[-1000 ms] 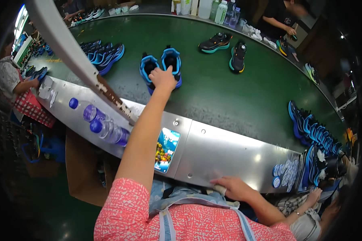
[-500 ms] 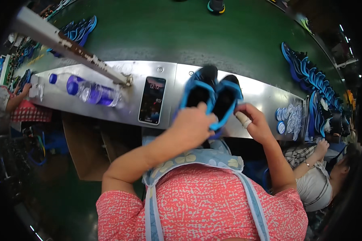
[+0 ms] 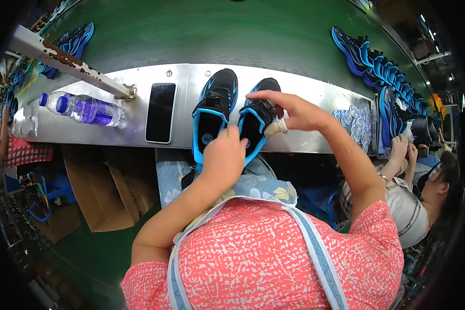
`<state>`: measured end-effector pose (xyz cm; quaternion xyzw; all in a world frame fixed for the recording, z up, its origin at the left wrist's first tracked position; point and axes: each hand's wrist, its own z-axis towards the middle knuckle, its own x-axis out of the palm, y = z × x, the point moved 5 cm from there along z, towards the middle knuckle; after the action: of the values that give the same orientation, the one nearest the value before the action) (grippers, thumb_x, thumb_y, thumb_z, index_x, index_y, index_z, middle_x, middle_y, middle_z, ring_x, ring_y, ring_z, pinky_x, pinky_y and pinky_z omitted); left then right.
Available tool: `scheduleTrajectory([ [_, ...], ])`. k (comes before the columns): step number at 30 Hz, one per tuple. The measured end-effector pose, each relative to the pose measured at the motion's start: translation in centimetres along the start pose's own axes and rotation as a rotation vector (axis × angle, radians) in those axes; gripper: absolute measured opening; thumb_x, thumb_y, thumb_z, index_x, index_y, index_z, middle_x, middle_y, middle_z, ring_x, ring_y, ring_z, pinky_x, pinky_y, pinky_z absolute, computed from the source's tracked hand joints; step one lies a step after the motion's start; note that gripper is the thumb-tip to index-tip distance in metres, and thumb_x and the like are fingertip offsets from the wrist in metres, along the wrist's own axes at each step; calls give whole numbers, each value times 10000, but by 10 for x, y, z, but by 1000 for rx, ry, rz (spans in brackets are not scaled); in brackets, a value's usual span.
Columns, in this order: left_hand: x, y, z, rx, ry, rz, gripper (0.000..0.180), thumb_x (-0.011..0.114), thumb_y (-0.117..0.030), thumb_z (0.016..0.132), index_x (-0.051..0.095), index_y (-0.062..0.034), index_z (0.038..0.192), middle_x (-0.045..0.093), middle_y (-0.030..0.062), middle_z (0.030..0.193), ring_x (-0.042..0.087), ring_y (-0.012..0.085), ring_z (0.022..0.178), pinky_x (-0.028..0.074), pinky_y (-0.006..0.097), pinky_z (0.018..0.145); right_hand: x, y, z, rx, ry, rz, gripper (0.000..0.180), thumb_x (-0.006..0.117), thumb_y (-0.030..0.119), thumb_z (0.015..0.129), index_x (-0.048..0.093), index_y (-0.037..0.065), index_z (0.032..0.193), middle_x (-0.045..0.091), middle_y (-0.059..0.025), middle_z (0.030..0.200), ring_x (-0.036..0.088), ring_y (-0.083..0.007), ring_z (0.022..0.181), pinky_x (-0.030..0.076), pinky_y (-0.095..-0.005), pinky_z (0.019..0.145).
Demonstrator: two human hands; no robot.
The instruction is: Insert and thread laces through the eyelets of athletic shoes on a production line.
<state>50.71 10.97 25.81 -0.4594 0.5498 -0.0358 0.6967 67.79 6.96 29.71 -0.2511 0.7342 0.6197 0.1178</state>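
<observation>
- holding a pair of black sneakers with bright blue trim at the near edge of the steel counter [image 3: 315, 88]: the left hand [image 3: 223, 155] is closed around the heels where the left sneaker [image 3: 214, 111] and right sneaker [image 3: 258, 121] meet, the right hand [image 3: 294, 108] curls over the right shoe's collar, fingers pinching a small pale wad [image 3: 278, 125], probably stuffing paper.
- both heels overhang the counter lip above the lap; if the left hand's grip slackens, the pair could tip off into the lap or to the floor.
- the wad is held by fingertips only; a tug against the collar could pull it loose, i judge.
- a dark smartphone [image 3: 160, 112] lies flat just beside the left sneaker; a sideways shove of the shoe could knock it.
- further left lie two capped plastic water bottles [image 3: 85, 107], under a rusty white bar [image 3: 67, 61].
- right of the hands, stacked blue outsoles [image 3: 352, 121] and upright shoes crowd the counter, where another person's hands [image 3: 402, 150] work.
- behind runs the green conveyor belt [image 3: 191, 36] with more blue sneakers [image 3: 377, 62].
</observation>
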Motion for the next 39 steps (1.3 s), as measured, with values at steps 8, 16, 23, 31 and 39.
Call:
scheduleTrajectory([
  [8,12,2,22,-24,-124,-30,126,579,-88,824,552,17,887,608,243,817,590,436,767,468,497,671,1,-5,12,-243,23,-241,599,730,112,725,505,135,1280,586,-77,959,586,-242,852,469,-345,732],
  [16,-3,17,33,-12,-150,-70,177,584,-156,863,556,19,848,596,182,677,592,331,622,456,403,582,24,0,-1,-87,84,-610,476,683,98,731,555,108,1189,612,-157,876,620,-352,827,493,-441,727],
  [23,0,7,22,-586,543,-1030,276,566,-260,927,625,9,915,567,73,562,375,69,349,261,207,352,6,-1,-4,-87,70,-131,545,598,47,772,489,116,1302,613,-180,1102,586,-354,1008,473,-420,856],
  [31,25,7,14,-555,454,-1081,206,529,-197,938,611,-13,892,660,135,703,397,65,342,281,199,339,22,-7,-8,-11,-142,-569,491,625,73,772,496,34,1244,623,-181,932,611,-372,843,488,-401,726],
  [39,26,7,16,-477,471,-1055,246,515,-188,938,611,16,838,666,160,697,510,107,373,335,214,330,23,18,0,-23,-80,-558,573,611,9,746,481,81,1299,533,-144,896,536,-335,880,446,-406,766],
])
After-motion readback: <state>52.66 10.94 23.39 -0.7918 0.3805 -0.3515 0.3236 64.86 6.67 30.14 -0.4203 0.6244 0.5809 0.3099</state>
